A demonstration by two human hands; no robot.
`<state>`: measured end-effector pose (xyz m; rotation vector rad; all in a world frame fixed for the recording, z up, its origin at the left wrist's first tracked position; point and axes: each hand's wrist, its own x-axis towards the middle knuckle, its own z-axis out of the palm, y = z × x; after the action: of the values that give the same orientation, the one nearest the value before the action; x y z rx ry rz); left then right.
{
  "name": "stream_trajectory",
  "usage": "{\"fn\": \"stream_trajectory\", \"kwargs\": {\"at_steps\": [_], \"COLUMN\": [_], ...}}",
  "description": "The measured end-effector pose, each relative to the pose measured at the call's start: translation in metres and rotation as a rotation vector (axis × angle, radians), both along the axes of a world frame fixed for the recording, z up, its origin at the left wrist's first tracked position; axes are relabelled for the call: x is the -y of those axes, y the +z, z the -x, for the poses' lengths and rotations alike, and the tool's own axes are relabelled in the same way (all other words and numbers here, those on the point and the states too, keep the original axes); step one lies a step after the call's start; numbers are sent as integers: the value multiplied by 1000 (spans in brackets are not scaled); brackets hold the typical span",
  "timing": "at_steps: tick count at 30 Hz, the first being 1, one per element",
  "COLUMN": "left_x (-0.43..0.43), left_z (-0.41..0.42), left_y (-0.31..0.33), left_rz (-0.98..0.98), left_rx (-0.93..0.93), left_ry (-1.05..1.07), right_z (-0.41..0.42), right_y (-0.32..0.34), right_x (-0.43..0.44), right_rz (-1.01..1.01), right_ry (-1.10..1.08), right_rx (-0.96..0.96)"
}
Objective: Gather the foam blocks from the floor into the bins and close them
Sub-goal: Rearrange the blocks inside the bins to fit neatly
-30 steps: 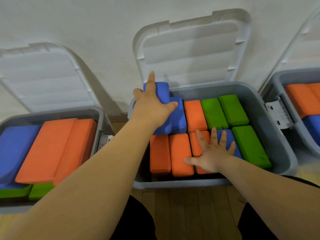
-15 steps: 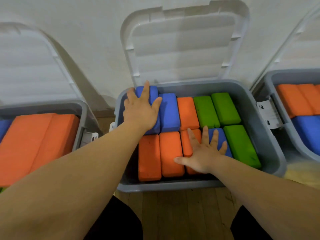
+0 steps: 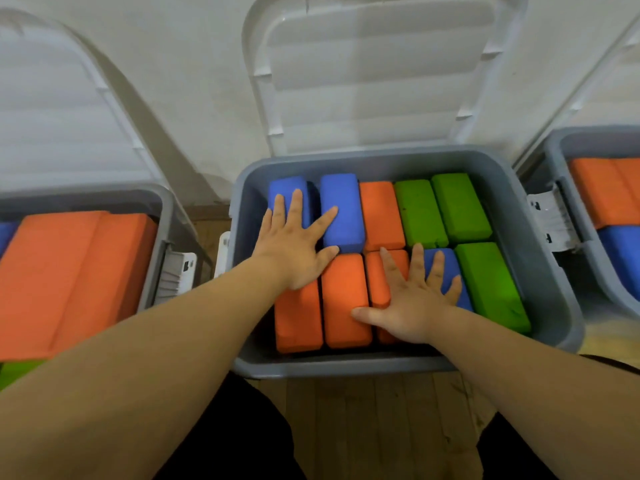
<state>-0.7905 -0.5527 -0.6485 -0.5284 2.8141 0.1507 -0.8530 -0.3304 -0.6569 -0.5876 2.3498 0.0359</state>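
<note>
The middle bin (image 3: 549, 258) sits on the wood floor (image 3: 363, 417) by the wall, its lid (image 3: 381, 74) swung up and leaning back. Ten foam blocks lie flat inside in two rows of five, each with its long axis running away from the person, the outer ones fanned slightly outward. The back row, from the left, is the end blue block (image 3: 289, 190), the second blue block (image 3: 343, 206), the back orange block (image 3: 381, 216) and two back green blocks (image 3: 419, 213). The front row is three front orange blocks (image 3: 346, 299), the front blue block (image 3: 450, 259) and the front green block (image 3: 491, 285). The left hand (image 3: 294, 251) lies flat, fingers straight and spread, gripping nothing. Most of its fingers rest on the end blue block and its forefinger on the second. The right hand (image 3: 412, 306) is also flat and spread, clasping nothing, its palm across the third front orange block and the front blue block. The left bin (image 3: 162, 202) holds large orange slabs (image 3: 69, 278) lying lengthwise front to back. The right bin (image 3: 557, 147) shows orange and blue blocks. Both have their lids up.
</note>
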Motion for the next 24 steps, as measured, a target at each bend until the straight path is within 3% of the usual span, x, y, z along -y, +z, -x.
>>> {"fn": "stream_trajectory", "kwargs": {"at_steps": [10,24], "left_x": [8,-19], "left_z": [23,-7], "left_y": [-22,-42], "left_rz": [-68,-73], "left_rx": [173,-75], "left_ry": [-33,-29], "right_z": [6,8], "right_y": [-3,-10], "right_x": [1,-2], "right_rz": [-35,-16], "right_ry": [-2,-12], "right_rx": [28,-12]}}
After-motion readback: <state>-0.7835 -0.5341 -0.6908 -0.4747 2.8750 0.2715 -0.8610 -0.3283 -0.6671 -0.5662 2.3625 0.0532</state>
